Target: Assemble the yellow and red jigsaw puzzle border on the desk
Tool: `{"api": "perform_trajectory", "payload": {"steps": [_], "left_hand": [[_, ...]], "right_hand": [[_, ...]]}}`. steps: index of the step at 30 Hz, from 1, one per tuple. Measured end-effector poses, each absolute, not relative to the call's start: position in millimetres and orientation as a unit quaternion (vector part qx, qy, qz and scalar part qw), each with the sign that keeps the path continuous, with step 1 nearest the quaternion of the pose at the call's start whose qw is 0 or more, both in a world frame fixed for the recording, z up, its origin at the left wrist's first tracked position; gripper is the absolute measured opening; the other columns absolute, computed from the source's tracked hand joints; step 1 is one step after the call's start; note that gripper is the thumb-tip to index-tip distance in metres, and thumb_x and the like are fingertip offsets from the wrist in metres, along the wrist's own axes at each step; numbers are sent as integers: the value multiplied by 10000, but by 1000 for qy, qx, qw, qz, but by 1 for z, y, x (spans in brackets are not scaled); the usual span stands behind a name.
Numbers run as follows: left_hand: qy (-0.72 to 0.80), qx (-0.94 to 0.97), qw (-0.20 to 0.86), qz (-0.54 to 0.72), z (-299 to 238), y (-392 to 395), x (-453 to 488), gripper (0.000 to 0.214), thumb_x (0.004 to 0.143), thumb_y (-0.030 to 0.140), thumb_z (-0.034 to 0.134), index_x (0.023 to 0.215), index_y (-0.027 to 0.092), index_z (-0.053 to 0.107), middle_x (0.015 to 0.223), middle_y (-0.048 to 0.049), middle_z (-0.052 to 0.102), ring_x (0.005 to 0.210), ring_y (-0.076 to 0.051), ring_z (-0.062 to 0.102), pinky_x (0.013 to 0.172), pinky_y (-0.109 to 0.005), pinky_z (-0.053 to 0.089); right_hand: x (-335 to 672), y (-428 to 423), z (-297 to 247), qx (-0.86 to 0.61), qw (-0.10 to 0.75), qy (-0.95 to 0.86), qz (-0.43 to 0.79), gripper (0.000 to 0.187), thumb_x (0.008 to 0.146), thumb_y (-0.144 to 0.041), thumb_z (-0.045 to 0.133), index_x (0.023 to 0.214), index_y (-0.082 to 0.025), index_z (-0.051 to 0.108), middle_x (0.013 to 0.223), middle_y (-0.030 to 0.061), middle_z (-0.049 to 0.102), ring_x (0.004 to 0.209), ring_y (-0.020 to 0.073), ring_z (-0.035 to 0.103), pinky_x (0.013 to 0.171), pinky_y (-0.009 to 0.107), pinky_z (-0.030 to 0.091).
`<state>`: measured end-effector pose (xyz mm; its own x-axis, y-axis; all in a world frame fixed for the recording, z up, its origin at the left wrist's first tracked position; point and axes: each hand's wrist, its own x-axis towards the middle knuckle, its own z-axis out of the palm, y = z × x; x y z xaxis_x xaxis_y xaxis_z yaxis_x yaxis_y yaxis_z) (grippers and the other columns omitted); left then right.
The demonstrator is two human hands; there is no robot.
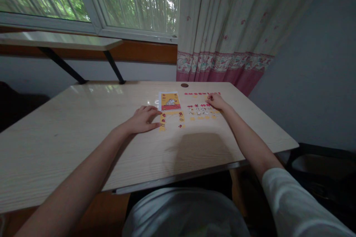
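1. On the pale table [83, 133]: a partly joined puzzle [181, 116], just on the near side of the picture card [170, 101]. Yellow along the top and down both sides, with bare tabletop in the middle.
2. To the right, laid out in rough rows: loose red pieces [198, 93] farthest off, then more red, white pieces [202, 111], and yellow pieces [204, 118] nearest the body.
3. At the puzzle's left side: left hand [147, 119], loosely spread, thumb apart from the fingers, tips at the edge pieces. Gripping nothing, as far as visible.
4. Among the loose rows, just short of the farthest red one: right hand [216, 101], fingers curled together as in a pinch. Cannot tell about a piece between the tips; too small and dim.
5. For good handling: steady the left column with light fingertip pressure, no sideways push. Thin strips likely to buckle or part.
6. Lift single pieces by the edge; keep wrist and forearm high, clear of the white and yellow rows.
7. Check colour and lines against the card before pressing straight down, tab over slot.
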<state>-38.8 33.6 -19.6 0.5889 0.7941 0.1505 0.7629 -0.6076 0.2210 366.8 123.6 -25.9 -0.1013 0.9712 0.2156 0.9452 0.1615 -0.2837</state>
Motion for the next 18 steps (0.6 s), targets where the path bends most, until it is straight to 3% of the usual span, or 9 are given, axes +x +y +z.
{"api": "perform_trajectory", "payload": {"steps": [8,12,18], "left_hand": [[428,888,76,148,-21,34,-39,616,792,644,568,1207,194,636,1259,-152,570,1168,-359,504,995,-554,367],[406,882,85,223,-16,29,-31,485,818,568,574,1101,191,687,1176,-127,613,1112,-317,542,995,-515,386],[393,845,166,322,-5,11,-2,245,855,361,557,915,190,722,982,-90,699,967,-245,610,931,-447,438]], "right_hand": [[350,106,-19,-598,339,-704,178,216,728,-206,651,925,-119,663,729,14,637,612,106,525,595,215,395],[319,88,-9,-542,384,-687,295,189,737,-233,658,896,-131,657,667,6,634,577,107,550,569,216,409],[265,50,12,-461,333,-682,459,137,728,-221,711,813,-146,633,677,37,684,624,113,615,578,203,441]]}}
